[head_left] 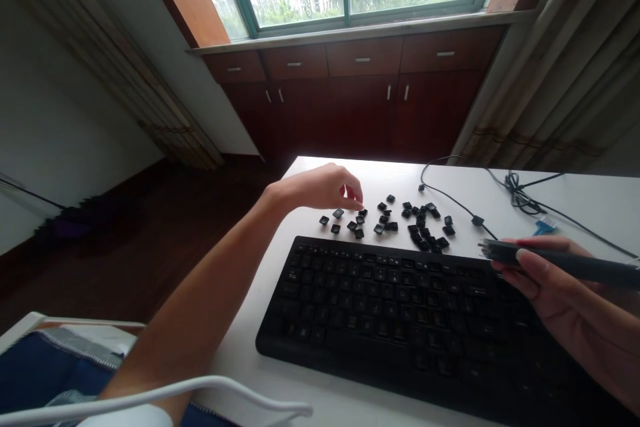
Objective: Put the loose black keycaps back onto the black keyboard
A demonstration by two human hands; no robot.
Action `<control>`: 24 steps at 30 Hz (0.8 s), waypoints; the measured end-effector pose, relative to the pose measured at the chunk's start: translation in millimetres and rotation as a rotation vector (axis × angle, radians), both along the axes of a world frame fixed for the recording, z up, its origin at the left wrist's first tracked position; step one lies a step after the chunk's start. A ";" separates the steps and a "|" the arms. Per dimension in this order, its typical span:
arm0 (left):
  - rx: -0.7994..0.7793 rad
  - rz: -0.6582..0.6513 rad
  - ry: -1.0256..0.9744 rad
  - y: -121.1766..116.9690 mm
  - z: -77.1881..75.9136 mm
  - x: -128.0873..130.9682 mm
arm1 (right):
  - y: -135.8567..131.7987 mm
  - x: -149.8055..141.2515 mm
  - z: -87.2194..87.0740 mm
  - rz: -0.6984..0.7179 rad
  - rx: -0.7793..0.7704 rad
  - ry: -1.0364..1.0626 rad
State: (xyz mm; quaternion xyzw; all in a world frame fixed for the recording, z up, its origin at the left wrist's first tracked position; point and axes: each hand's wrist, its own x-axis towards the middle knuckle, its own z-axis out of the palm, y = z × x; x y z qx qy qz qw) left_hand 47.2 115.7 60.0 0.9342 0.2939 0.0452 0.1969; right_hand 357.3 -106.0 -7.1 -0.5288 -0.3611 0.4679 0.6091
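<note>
My left hand [333,188] reaches over the far left of the table, thumb and forefinger pinched together at a small black keycap [363,213]. Several loose black keycaps [424,235] lie scattered behind the keyboard, some bunched together. The black keyboard [370,340] lies in front of me, with bare key positions among its remaining keys. At the right, my right hand [555,280] is closed around a dark grey stick-shaped tool [565,263] with thin metal prongs at its tip. The prongs are above the keyboard's far right part.
A black cable [447,195] runs behind the keyboard to a coiled bundle [517,193] and a blue connector [545,225]. The white table [310,173] ends at the left. A white bent rod [215,381] crosses the lower left. Wooden cabinets [360,107] stand beyond, under a window.
</note>
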 end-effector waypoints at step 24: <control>0.006 0.120 0.210 0.9 24.2 -17.4 | -3.7 4.9 -0.9 -0.120 -0.079 -0.056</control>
